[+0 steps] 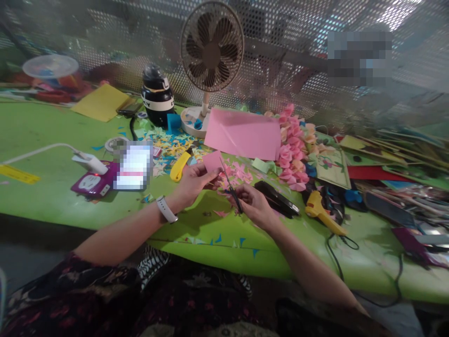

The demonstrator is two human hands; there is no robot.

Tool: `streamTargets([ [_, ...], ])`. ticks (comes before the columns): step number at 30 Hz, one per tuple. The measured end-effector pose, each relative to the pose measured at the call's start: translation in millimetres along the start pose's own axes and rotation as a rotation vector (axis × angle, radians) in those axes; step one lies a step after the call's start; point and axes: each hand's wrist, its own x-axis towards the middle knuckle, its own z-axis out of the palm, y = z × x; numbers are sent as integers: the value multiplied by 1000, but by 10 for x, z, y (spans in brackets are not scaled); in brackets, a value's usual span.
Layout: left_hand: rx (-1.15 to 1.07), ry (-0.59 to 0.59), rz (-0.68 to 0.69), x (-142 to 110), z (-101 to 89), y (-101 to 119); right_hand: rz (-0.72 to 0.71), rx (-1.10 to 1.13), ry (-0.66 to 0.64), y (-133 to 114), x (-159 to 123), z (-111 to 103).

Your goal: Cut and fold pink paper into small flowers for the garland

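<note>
Pinched in the fingers of my left hand (196, 182) is a small piece of pink paper (212, 162), held up over the table. My right hand (255, 204) grips a pair of dark-handled scissors (234, 196), its blades pointing up and away beside the paper's right edge. Whether the blades touch the paper I cannot tell. Pink paper scraps (242, 172) lie just behind my hands. A yellow utility knife (180, 166) rests left of the paper, and a black stapler (277, 199) lies close to the right hand.
Behind stand a fan (212, 51) and a black bottle (156, 100). A large pink sheet (243, 133) leans beside pink paper flowers (292, 145). Rightward lies a yellow glue gun (322, 213) with its cord. A phone (133, 166) and purple power strip (93, 185) occupy the left.
</note>
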Motion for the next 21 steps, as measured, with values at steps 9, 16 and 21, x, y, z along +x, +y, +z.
streamTargets([
  [9, 17, -7, 1, -8, 0, 9, -18, -12, 14, -6, -9, 1],
  [16, -6, -5, -2, -7, 0, 6, -23, 4, 5, 1, -6, 0],
  [21, -9, -5, -6, -8, 3, 20, -19, 14, 3, 5, -3, 2],
])
